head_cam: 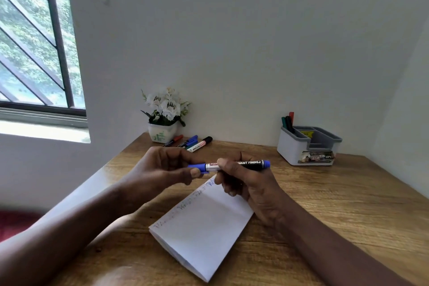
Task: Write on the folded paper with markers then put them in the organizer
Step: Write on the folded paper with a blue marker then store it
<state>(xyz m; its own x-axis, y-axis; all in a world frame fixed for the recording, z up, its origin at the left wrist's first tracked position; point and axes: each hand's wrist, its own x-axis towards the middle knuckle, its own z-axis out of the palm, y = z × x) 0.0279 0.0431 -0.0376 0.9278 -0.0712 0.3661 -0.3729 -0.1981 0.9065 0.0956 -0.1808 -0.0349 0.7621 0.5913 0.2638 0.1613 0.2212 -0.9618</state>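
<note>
- Blue marker (248, 163): black barrel with white lettering, blue at both ends, held level above the far end of the folded paper (204, 227).
- Left hand (160, 169): thumb and fingers pinched the cap end.
- Right hand (250, 190): fingers curled round the barrel.
- Folded paper: white, flat on the table (348, 204), with faint coloured writing along one edge.
- Organizer (308, 146): white and grey, far right, well apart.
</note>
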